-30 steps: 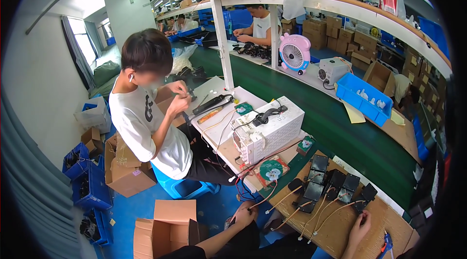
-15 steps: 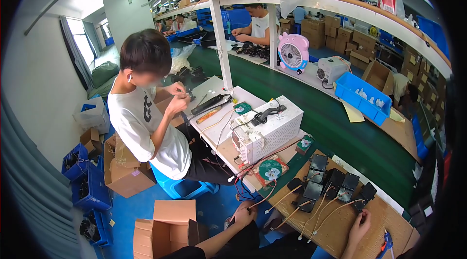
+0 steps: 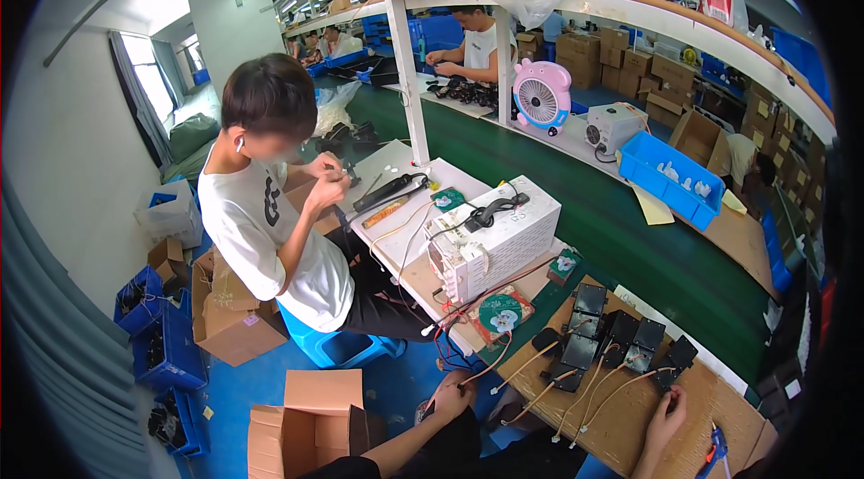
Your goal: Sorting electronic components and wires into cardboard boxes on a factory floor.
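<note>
My left hand (image 3: pixel 453 396) is closed at the front edge of the worktable, around a thin cable (image 3: pixel 486 367). That cable runs up toward a round green circuit board (image 3: pixel 500 311) on a reddish base. On the brown board to the right, my right hand (image 3: pixel 666 418) has its fingers curled just below the rightmost black box (image 3: pixel 677 358); a small dark spot shows between thumb and fingers, too small to name. Several more flat black boxes (image 3: pixel 577 353) lie beside it in rows, with pale cables (image 3: pixel 538 396) ending in white connectors toward me.
A blue glue gun (image 3: pixel 715 452) lies right of my right hand. Beyond my left hand stands a white perforated metal case (image 3: pixel 499 236). A co-worker (image 3: pixel 279 200) sits at left, hands raised. An open carton (image 3: pixel 310 425) is on the floor. A green conveyor belt (image 3: pixel 594 209) runs behind.
Both my hands stay in nearly the same place. The co-worker's hands shift very slightly.
</note>
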The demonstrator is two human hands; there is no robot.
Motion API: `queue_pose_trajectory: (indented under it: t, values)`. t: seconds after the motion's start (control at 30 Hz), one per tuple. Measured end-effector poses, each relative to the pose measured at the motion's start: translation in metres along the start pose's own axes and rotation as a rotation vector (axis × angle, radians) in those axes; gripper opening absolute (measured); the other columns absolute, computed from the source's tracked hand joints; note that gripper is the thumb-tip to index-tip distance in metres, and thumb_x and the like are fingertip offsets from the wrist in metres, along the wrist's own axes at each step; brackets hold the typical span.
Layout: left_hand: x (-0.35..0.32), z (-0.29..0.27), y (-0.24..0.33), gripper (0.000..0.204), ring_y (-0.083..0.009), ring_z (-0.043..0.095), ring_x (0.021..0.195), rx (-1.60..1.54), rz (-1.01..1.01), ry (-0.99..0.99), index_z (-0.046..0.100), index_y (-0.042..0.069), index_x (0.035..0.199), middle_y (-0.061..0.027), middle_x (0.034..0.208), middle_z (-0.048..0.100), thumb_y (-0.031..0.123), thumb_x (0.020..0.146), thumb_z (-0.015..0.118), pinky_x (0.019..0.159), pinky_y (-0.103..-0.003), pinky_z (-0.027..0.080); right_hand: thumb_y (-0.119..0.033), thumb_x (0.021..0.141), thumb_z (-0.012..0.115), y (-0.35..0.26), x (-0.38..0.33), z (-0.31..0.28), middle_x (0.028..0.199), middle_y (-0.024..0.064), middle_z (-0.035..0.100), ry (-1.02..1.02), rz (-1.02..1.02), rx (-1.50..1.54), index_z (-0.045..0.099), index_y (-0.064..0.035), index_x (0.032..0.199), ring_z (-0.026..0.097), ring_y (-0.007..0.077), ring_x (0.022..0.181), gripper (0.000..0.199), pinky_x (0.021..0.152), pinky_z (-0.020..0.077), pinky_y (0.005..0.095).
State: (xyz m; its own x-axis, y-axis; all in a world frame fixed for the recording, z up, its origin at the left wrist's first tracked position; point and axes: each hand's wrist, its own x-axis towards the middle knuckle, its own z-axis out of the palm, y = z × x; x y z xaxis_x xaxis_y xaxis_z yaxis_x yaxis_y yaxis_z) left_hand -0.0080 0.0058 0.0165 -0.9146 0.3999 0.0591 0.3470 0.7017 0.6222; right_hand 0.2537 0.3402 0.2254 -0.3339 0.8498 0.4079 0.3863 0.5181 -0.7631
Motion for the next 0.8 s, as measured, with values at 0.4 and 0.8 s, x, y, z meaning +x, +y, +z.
queue_pose_trajectory:
  t: [0.4, 0.8]
  values:
    - [0.002, 0.016, -0.017, 0.021, -0.0330, 0.062, 0.081, 0.013, -0.067, -0.059, 0.066, 0.017, 0.094, -0.0097, 0.090, 0.065, 0.031, 0.083, 0.054, 0.065, -0.041, 0.049, -0.002, 0.087, 0.050, -0.001, 0.000, 0.000, 0.089, 0.0115, 0.062, -0.008, 0.010, 0.003, 0.059, 0.0001, 0.102, 0.056, 0.0221, 0.077, 0.017, 0.074, 0.0456, 0.0302]
    - [0.003, 0.021, -0.020, 0.026, -0.0354, 0.062, 0.078, 0.037, -0.058, -0.050, 0.067, 0.012, 0.097, -0.0136, 0.090, 0.066, 0.031, 0.084, 0.054, 0.065, -0.042, 0.050, -0.002, 0.087, 0.050, -0.003, 0.000, -0.001, 0.090, 0.0121, 0.062, -0.004, 0.016, 0.009, 0.059, 0.0005, 0.102, 0.056, 0.0227, 0.078, 0.017, 0.075, 0.0457, 0.0304]
